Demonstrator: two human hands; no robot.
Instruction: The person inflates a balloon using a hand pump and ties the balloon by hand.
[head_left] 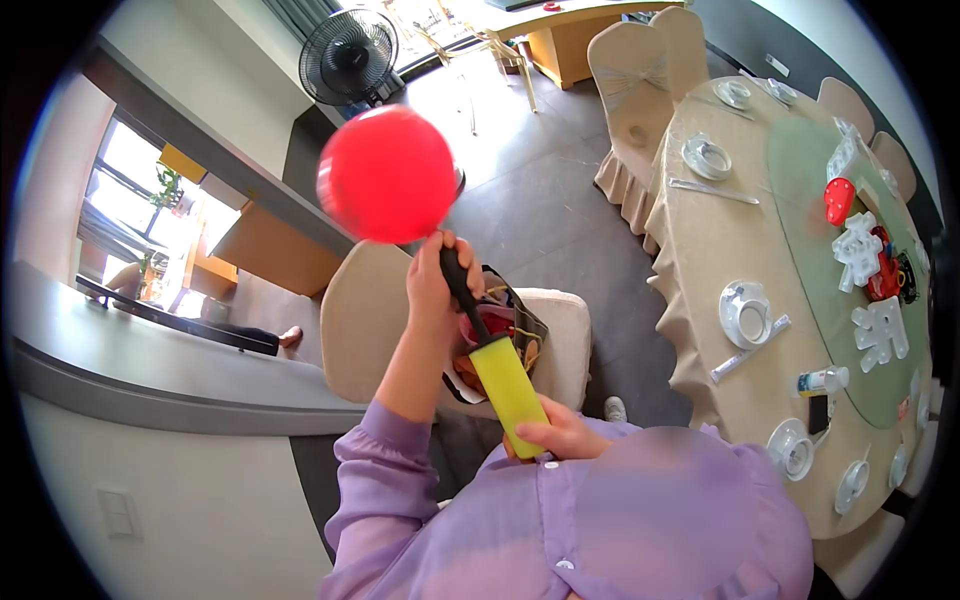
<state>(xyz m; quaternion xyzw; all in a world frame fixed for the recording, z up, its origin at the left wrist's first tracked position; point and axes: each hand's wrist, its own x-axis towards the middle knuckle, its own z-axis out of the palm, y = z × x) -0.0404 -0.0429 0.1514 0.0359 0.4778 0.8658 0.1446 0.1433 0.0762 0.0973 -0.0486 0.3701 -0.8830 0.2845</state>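
- At 5 o'clock, nearest the lilac shirt (480,530), the right hand (565,432) is closed round the lower end of a yellow hand pump (508,390); its thumb lies across the barrel.
- The pump leans from 5 o'clock towards 11 o'clock, its black handle (456,280) uppermost; the left hand (432,268) is wrapped narrowly about that handle, just under the balloon; the fingers hide the balloon's neck.
- The red balloon (388,175), rounded and slightly blurred, is at 11 o'clock, above the left hand.
- Below the pump, near the centre, an open bag (527,318) rests on a pale chair (562,335); another pale seat (362,320) is at 9 o'clock.
- At 3 o'clock stands a round table (690,245) with a beige cloth; it carries dish settings (745,312), a bottle (822,380), a dark phone-like object (818,413) and, on the green centre (800,200), white moulded shapes (858,250) and red items (884,278).
- At 8 o'clock is a wall switch (120,515).
- Farther off, a covered chair (630,100) is at 1 o'clock; a black fan (348,55) is at 11 o'clock; a wooden desk (560,50) is between 12 and 1 o'clock.
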